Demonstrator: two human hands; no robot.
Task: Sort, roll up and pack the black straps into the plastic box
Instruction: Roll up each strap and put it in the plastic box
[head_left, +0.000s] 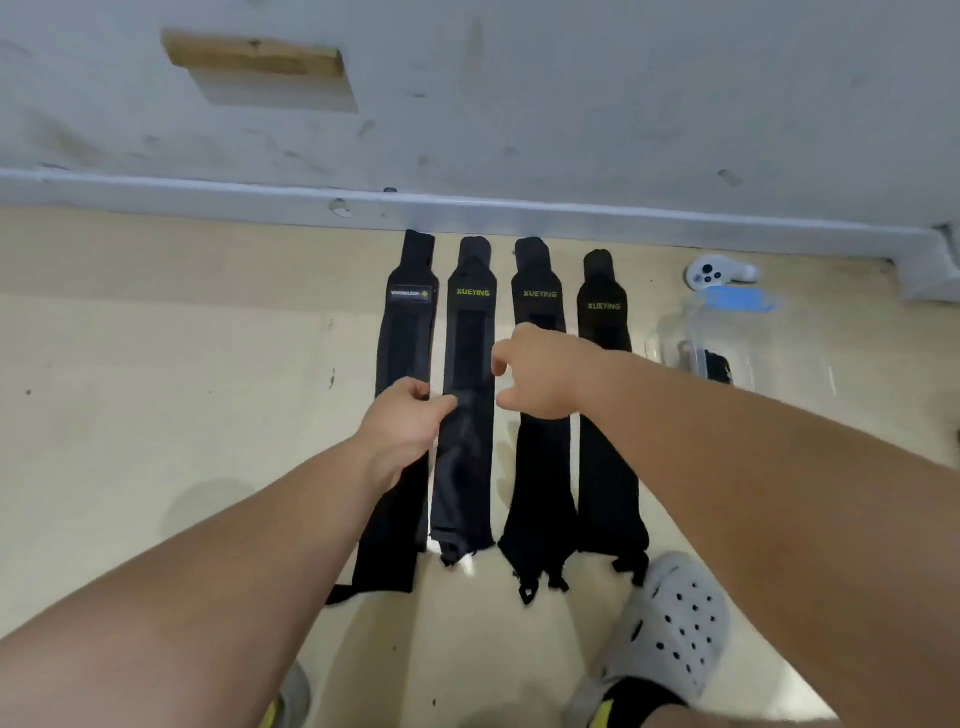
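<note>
Several black straps lie side by side on the pale floor, running away from me toward the wall. The leftmost strap (408, 332) bears a white label; the second strap (467, 364), third strap (540, 467) and fourth strap (608, 457) read XUEYING in green. My left hand (402, 431) pinches the left edge of the second strap near its middle. My right hand (540, 371) hovers over the third strap, fingers loosely curled, holding nothing. The clear plastic box (743, 338) stands to the right, with something black inside.
A white controller (714, 273) lies near the wall behind the box. A blue-and-clear lid (743, 300) sits at the box's far side. My foot in a white perforated clog (670, 623) is beside the straps' near ends. The wall skirting (519, 213) borders the far end.
</note>
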